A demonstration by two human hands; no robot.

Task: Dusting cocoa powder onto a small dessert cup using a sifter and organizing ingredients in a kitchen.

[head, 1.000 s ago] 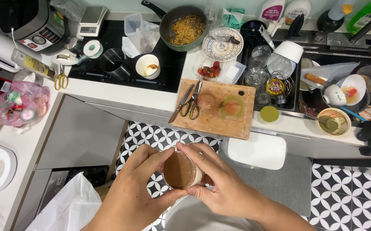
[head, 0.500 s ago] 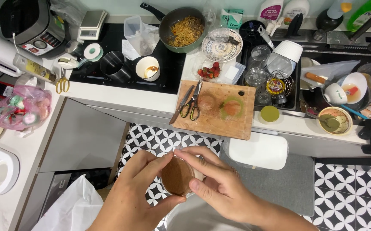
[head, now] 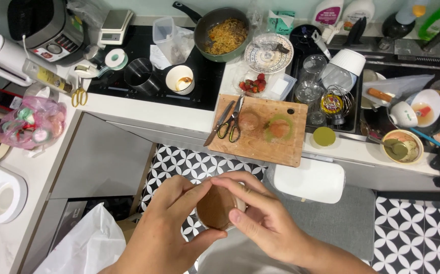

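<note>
Low in the head view I hold a small round container (head: 216, 208) with a brown surface, tilted toward me. My left hand (head: 166, 231) wraps around its left side and bottom. My right hand (head: 263, 218) covers its right side, thumb on the rim and fingers over the top. Both hands hang above the patterned floor, in front of the counter. On the counter ahead lies a wooden cutting board (head: 258, 139) with a knife (head: 219, 123), scissors (head: 234, 122), and two round food pieces, one ringed in green (head: 279, 128).
A pan of noodles (head: 223, 33) sits on the black hob. A sink (head: 331, 96) full of glasses and dishes is at right. A white stool (head: 309, 180) stands below the board. A white bag (head: 85, 243) is at lower left, appliances along the left counter.
The container has tipped a little more toward me and my right fingers have shifted over its top. The hands stay in the same place.
</note>
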